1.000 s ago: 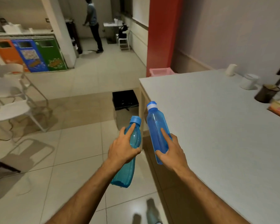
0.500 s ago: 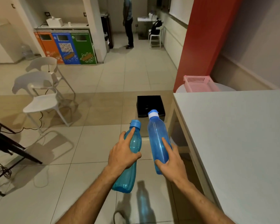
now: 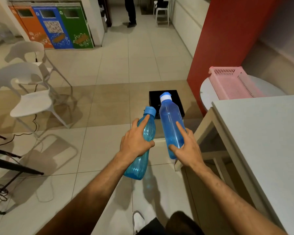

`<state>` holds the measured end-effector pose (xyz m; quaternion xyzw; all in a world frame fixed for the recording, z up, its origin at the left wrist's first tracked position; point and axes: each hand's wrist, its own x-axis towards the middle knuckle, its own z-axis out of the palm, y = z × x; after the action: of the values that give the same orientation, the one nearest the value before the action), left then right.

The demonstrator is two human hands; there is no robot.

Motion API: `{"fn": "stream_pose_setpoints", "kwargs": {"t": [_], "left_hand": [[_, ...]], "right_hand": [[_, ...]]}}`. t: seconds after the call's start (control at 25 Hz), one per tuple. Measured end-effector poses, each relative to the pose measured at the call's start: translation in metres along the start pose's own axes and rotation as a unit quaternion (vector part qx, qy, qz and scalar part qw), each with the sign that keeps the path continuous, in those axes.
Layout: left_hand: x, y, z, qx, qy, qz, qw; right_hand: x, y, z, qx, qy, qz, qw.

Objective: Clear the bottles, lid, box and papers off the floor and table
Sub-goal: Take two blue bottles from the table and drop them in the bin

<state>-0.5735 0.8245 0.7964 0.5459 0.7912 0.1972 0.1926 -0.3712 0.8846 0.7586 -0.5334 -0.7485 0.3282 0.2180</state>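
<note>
My left hand (image 3: pixel 136 141) grips a teal-blue bottle (image 3: pixel 139 161) with a blue cap around its middle, index finger stretched along the neck. My right hand (image 3: pixel 187 146) grips a lighter blue bottle (image 3: pixel 170 122) with a white collar and blue cap near its lower half. Both bottles are held in the air above the tiled floor, side by side and tilted slightly. A black box (image 3: pixel 154 100) lies on the floor just beyond them, partly hidden behind the right bottle. The white table (image 3: pixel 265 141) fills the right side.
A pink basket (image 3: pixel 231 83) sits on a round white table behind the big table. Orange, blue and green recycling bins (image 3: pixel 51 26) stand at the far left. White chairs (image 3: pixel 29 92) and a black stand with cables are at left. A person stands far back.
I have moved forward along the table's left side; the view has tilted down and the black box, basket and bins are closer. Both hands keep the same hold on the bottles.
</note>
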Motion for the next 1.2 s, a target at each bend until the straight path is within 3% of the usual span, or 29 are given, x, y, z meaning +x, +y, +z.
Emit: {"fn": "stream_pose_setpoints", "kwargs": {"t": [0.32, 0.72, 0.96, 1.2], "left_hand": [[0.127, -0.028, -0.002, -0.019, -0.011, -0.022, 1.0], [0.308, 0.0, -0.017, -0.017, 0.001, -0.026, 1.0], [0.395, 0.0, -0.009, -0.026, -0.006, 0.013, 1.0], [0.504, -0.021, 0.001, 0.022, -0.071, 0.028, 0.997]], "right_hand": [[0.128, 0.001, 0.024, 0.008, -0.021, 0.006, 1.0], [0.319, 0.002, 0.018, 0.022, -0.042, -0.006, 0.999], [0.398, 0.015, 0.016, 0.023, -0.053, 0.024, 0.998], [0.471, 0.035, 0.023, 0.011, -0.05, 0.084, 0.995]]}}
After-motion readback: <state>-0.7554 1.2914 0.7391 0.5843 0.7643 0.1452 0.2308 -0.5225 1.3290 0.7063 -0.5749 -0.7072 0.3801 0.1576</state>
